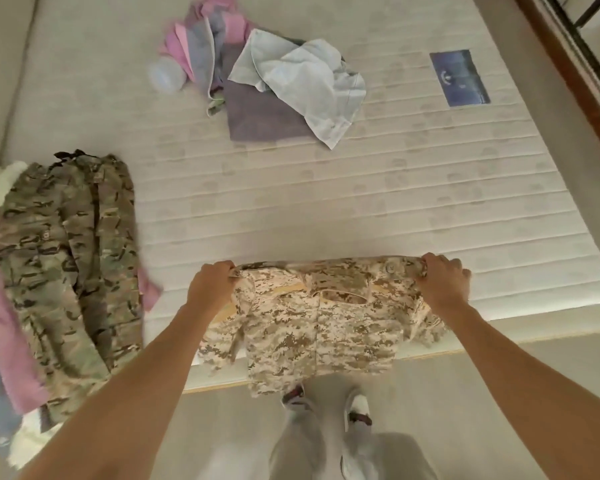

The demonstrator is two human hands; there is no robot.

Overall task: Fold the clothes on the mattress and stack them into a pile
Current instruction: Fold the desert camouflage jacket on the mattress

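- Desert-camouflage shirt [312,320]: I hold it over the mattress [361,209] near edge; soft, limp, light by my judgement.
- Left hand [210,285], right hand [442,282]: each pinched closed on a top corner, the best hold.

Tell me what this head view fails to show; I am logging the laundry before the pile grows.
- Pile under the green camouflage garment: cut by the left edge, motion-blurred.
- Tan camouflage garment: lower part hangs past the mattress edge; type unclear.
- Far heap under the pale blue cloth: items overlap, count unclear.
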